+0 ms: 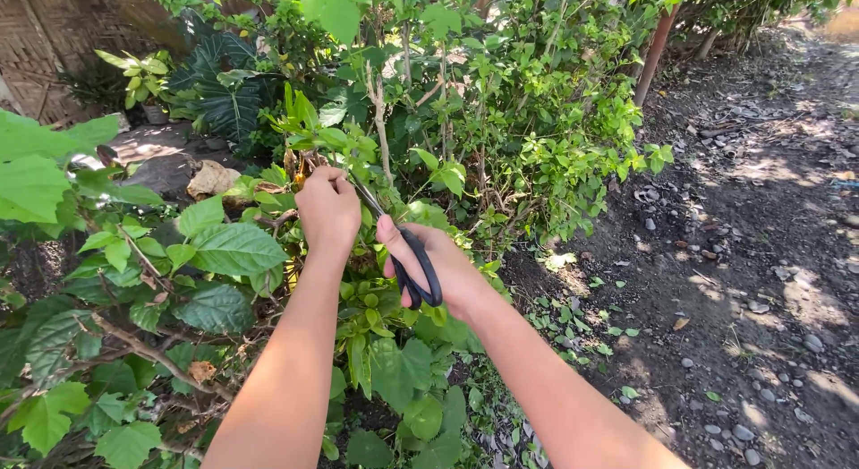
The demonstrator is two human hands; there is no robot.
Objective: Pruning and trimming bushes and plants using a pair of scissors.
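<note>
My right hand [440, 265] grips a pair of black-handled scissors [414, 263], fingers through the loops, blades pointing up and left into the foliage. Just left of the blades, my left hand [327, 209] is closed around a green leafy shoot [313, 136] of a bush. The blade tips sit close to my left hand's fingers, partly hidden among leaves. A pale bare stem [379, 120] rises right behind the scissors.
Dense green bushes [501, 102] fill the left and centre. Large-leafed branches [215, 254] spread at lower left. A dirt path with pebbles [761, 299] runs along the right. A woven fence [45, 39] stands at far left, with a brown post [653, 53] behind.
</note>
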